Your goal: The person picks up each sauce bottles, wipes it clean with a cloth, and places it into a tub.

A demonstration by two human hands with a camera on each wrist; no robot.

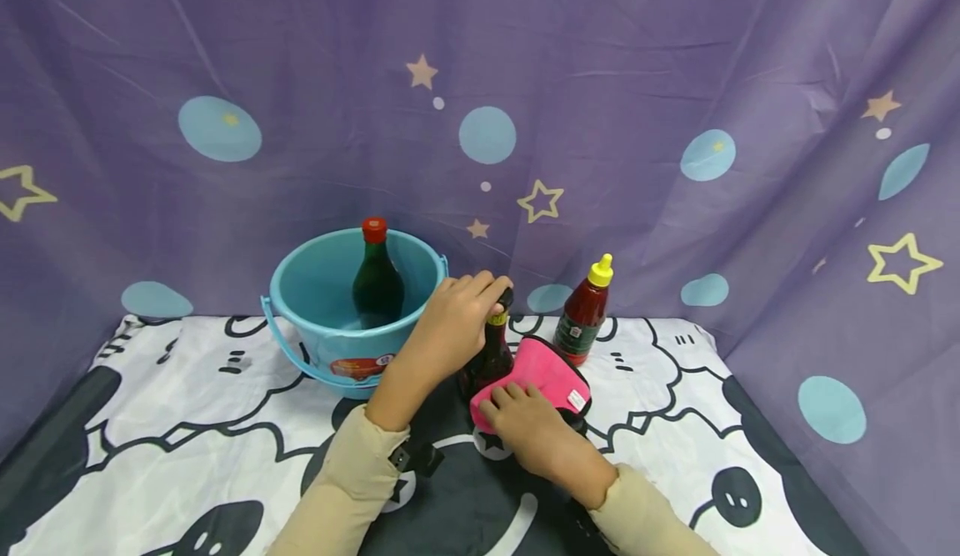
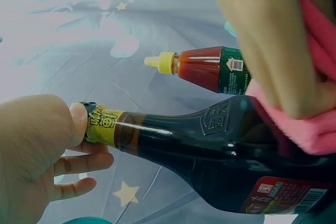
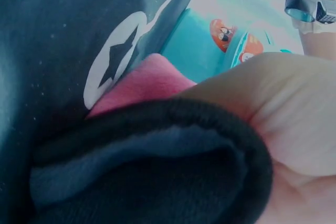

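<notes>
In the head view my left hand pinches the black cap of a dark sauce bottle, which stands upright beside the bucket. The left wrist view shows the bottle's yellow neck wrap and red label, with the thumb and index finger at the cap. My right hand grips a pink cleaning mitt with black trim and holds it against the bottle's lower side. In the right wrist view the mitt's dark opening faces the camera. The fingertips inside the pink folds are partly hidden.
A blue bucket stands to the left, holding a dark green bottle with a red cap. Behind the mitt, to the right, is a red sauce bottle with a yellow nozzle. A purple curtain hangs behind the sheep-print cloth.
</notes>
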